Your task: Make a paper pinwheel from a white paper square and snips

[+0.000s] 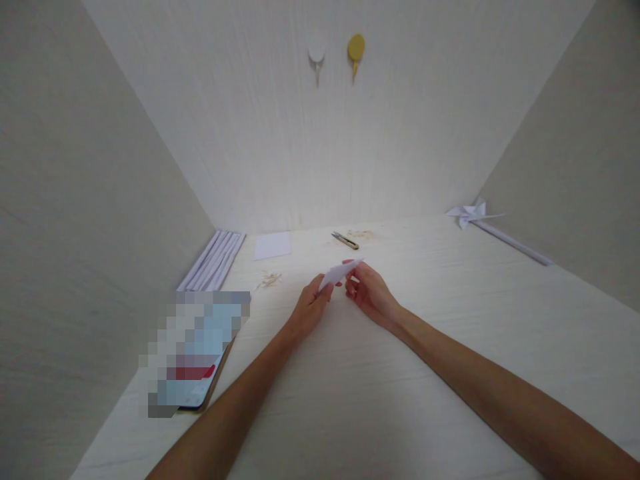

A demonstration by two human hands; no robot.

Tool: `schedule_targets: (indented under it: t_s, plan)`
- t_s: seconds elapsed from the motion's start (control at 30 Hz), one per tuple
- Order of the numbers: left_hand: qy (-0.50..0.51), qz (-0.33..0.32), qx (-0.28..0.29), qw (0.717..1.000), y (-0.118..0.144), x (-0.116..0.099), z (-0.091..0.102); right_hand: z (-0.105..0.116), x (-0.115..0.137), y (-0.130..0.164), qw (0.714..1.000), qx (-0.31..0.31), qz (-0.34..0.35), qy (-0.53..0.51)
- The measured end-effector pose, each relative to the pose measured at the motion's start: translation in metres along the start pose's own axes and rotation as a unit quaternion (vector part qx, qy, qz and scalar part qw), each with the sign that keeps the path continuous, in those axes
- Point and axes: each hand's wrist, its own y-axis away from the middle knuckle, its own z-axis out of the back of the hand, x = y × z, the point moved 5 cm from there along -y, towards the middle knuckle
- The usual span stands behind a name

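A piece of white paper [337, 272], seemingly folded, is held up over the middle of the table. My left hand [313, 300] pinches its lower left end between thumb and fingers. At the paper's upper right tip is my right hand [367, 290], its thumb and forefinger closed on the edge and the other fingers curled below. Beyond the hands lies a pair of thread snips [346, 241] with its points to the left. A flat white paper square [273, 245] rests farther back on the left.
Rolled paper sticks [213, 260] lie side by side at the left, behind a partly blurred phone [210, 353]. A paper pinwheel [471, 212] on a paper stick [515, 243] lies far right. Small brownish bits [270, 279] are scattered about. Two hooks, white [317, 52] and yellow [356, 48], are on the back wall.
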Motion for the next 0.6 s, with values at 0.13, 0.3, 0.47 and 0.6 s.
schedule_targets:
  t_s: [0.13, 0.3, 0.47, 0.6]
  plan:
    - [-0.025, -0.057, 0.041, 0.997, 0.002, -0.012, -0.005, 0.001, -0.001, 0.001, 1.000, -0.005, 0.002, 0.016]
    - [0.019, -0.043, 0.058, 0.997, 0.002, -0.011, -0.006, 0.001, -0.002, -0.001, 1.000, -0.003, 0.006, 0.015]
    - [0.031, 0.010, 0.030, 0.999, 0.002, -0.004, -0.004, 0.001, -0.001, -0.001, 1.000, -0.007, -0.001, 0.009]
    - [-0.009, -0.017, 0.024, 1.000, 0.002, -0.005, -0.005, 0.001, -0.001, -0.001, 1.000, -0.012, 0.001, 0.004]
